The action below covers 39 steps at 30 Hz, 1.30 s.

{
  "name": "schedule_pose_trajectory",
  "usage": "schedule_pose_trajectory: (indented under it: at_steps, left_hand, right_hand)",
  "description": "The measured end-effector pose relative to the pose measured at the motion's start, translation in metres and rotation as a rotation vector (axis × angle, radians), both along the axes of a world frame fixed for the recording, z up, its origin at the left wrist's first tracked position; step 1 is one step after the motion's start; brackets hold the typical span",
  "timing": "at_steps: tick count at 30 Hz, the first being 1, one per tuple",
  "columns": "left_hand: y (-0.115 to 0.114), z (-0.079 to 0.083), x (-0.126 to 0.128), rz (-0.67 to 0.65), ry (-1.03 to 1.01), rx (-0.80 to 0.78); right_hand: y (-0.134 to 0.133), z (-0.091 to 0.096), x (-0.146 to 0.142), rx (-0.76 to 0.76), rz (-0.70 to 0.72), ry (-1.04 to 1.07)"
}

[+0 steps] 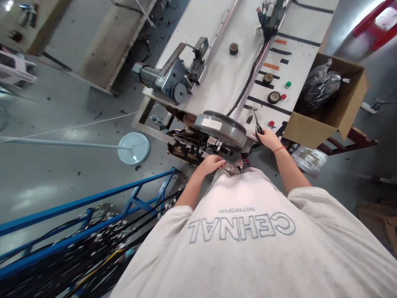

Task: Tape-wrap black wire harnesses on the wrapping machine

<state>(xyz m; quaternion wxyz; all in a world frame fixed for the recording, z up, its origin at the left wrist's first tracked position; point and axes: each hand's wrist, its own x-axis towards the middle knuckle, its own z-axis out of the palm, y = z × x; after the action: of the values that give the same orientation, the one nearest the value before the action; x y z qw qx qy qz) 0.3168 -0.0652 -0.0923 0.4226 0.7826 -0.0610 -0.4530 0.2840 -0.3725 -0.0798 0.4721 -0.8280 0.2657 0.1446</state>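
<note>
My right hand [268,138] is closed around the handles of a pair of scissors [258,124] at the near right edge of the white workbench [217,89]. The scissor blades point away over the bench top, beside small dark scraps. My left hand [212,164] is at the bench's near edge, just below a round grey drum-like machine part [221,129] with a white label. Its fingers are curled together by the dark lower housing [228,153]; what they hold, if anything, is too small to make out.
Tape rolls [273,97] and red and green buttons [288,84] are on the bench. A black cable bundle [248,85] runs along it. A motor unit [167,78] stands left. An open cardboard box [328,99] is right, a blue rack [133,194] with cables lower left.
</note>
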Motion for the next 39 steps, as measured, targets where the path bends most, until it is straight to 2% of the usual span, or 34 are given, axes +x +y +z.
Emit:
schedule_pose_trajectory:
  at_steps: [2,3,5,8,10,13,15,16,18,20,22,24,26,28,29,32,35,37,39]
  left_hand:
    - [0.022,0.015,0.014,0.073,-0.275,0.186]
    - [0.030,0.019,0.022,0.148,-0.451,0.276]
    - [0.037,0.016,0.039,0.230,-0.693,0.387]
    - [0.025,-0.004,0.062,0.175,-0.697,0.380]
    - [0.014,-0.016,0.075,0.198,-0.646,0.407]
    - [0.019,-0.016,0.091,0.141,-0.495,0.446]
    - [0.039,-0.005,0.094,0.035,-0.331,0.287]
    - [0.049,0.001,0.093,0.013,-0.235,0.143]
    - [0.062,0.010,0.083,0.054,0.038,-0.194]
    - [0.056,0.015,0.064,0.154,0.324,-0.469]
    - [0.033,0.017,0.036,0.307,0.458,-0.621]
    - [0.005,0.019,0.009,0.498,0.378,-0.696]
    - [-0.015,0.024,-0.012,0.652,0.183,-0.742]
    - [-0.021,0.030,-0.021,0.743,0.062,-0.773]
    - [-0.020,0.032,-0.021,0.772,0.071,-0.785]
    - [-0.014,0.033,-0.008,0.848,0.331,-0.777]
    - [-0.020,0.027,0.010,0.855,0.622,-0.758]
    - [-0.029,0.023,0.015,0.845,0.681,-0.787]
    - [-0.037,0.022,0.014,0.839,0.657,-0.809]
  right_hand:
    - [0.000,-0.008,0.016,-0.238,0.043,0.053]
    - [0.001,-0.009,0.020,-0.297,0.050,0.062]
    - [0.005,-0.008,0.023,-0.295,0.052,0.009]
    - [0.008,0.000,0.015,-0.229,0.055,-0.079]
    - [0.006,0.005,0.007,-0.210,0.071,-0.093]
    - [-0.004,0.013,-0.009,-0.197,0.017,-0.098]
    - [-0.013,0.016,-0.022,-0.174,-0.057,-0.138]
    - [-0.017,0.018,-0.029,-0.167,-0.089,-0.165]
    - [-0.024,0.020,-0.043,-0.166,-0.137,-0.209]
    - [-0.029,0.023,-0.054,-0.176,-0.174,-0.226]
    - [-0.033,0.025,-0.059,-0.178,-0.192,-0.218]
    - [-0.037,0.026,-0.059,-0.185,-0.189,-0.216]
    - [-0.042,0.025,-0.053,-0.207,-0.175,-0.228]
    - [-0.049,0.021,-0.041,-0.244,-0.162,-0.235]
    - [-0.053,0.019,-0.032,-0.265,-0.154,-0.229]
    - [-0.072,0.008,0.004,-0.363,-0.124,-0.183]
    - [-0.101,-0.004,0.050,-0.522,-0.092,-0.158]
    - [-0.122,-0.009,0.079,-0.611,-0.076,-0.146]
    - [-0.141,-0.012,0.104,-0.664,-0.055,-0.112]
